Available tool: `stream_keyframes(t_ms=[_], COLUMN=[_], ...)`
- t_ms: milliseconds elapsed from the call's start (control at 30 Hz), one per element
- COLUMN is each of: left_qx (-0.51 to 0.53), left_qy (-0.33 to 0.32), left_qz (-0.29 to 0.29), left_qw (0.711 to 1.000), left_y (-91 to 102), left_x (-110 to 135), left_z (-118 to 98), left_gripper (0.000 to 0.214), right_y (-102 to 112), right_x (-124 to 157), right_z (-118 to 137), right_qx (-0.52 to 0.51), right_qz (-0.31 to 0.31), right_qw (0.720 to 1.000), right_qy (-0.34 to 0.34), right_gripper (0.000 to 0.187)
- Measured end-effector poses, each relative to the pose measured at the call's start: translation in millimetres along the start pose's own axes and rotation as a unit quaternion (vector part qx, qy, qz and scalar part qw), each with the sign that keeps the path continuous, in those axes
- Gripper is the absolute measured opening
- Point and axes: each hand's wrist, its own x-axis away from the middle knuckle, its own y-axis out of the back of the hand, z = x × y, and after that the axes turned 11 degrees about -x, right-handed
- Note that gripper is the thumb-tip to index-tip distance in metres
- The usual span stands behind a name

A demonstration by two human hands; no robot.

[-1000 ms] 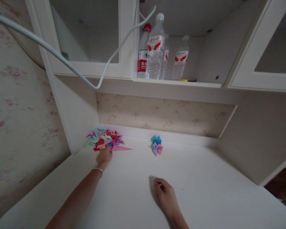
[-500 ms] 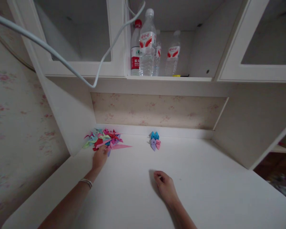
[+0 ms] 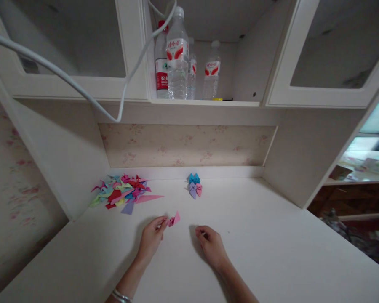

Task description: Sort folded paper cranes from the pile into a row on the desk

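Observation:
My left hand (image 3: 151, 235) pinches a pink folded paper crane (image 3: 174, 219) between thumb and fingertips, above the white desk. To the right, my right hand (image 3: 211, 245) rests on the desk with its fingers curled in, and I see nothing in it. Behind my left hand lies a heap of colourful folded paper cranes (image 3: 120, 191) in red, pink, green, blue and purple. A small cluster of folded paper pieces (image 3: 194, 185), blue at the back with purple and pink in front, sits near the desk's rear edge.
A white cable (image 3: 91, 99) hangs across the upper left. Several plastic bottles (image 3: 177, 59) stand in the open cabinet over the white desk (image 3: 265, 244). A side panel (image 3: 316, 147) bounds the desk at right, with shelves beyond it.
My left hand has come away from the heap, towards me and to the right, with a pink paper crane in it. The right hand stays curled on the desk. The view has turned right.

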Motion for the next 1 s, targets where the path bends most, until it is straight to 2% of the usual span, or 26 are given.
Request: stream_keyframes(t_ms=[133,267,400,600,767,1000], left_qx=[-0.014,-0.052,-0.074,-0.095,-0.115,-0.125], left_qy=[-0.006,-0.053,-0.083,-0.076,-0.057,-0.032], left_qz=[0.012,0.044,0.073,0.076,0.065,0.065], left_qw=[1.000,0.996,0.991,0.990,0.990,0.990], left_y=[-5.5,-15.3,-44.6,-88.6,-103.1,-110.0], left_x=[-4.5,-27.5,-61.1,-95.8,-105.3,-108.9], left_z=[-4.9,-24.0,-41.7,-49.9,-50.2,-41.8], left_gripper=[0.053,0.048,0.042,0.036,0.030,0.029], right_y=[-0.9,-2.3,-2.4,-2.0,-2.4,-1.1], right_x=[-1.1,-1.9,-1.3,-1.8,-4.0,-4.5], right_z=[1.0,4.2,5.7,4.9,1.7,4.6], right_qx=[0.001,0.002,0.000,0.002,0.001,-0.008], right_qz=[0.010,0.015,0.016,0.020,0.016,0.028], right_qw=[1.000,1.000,1.000,1.000,1.000,1.000], right_qy=[-0.006,0.004,0.000,0.003,0.003,0.004], right_gripper=[0.030,0.028,0.025,0.021,0.020,0.019])
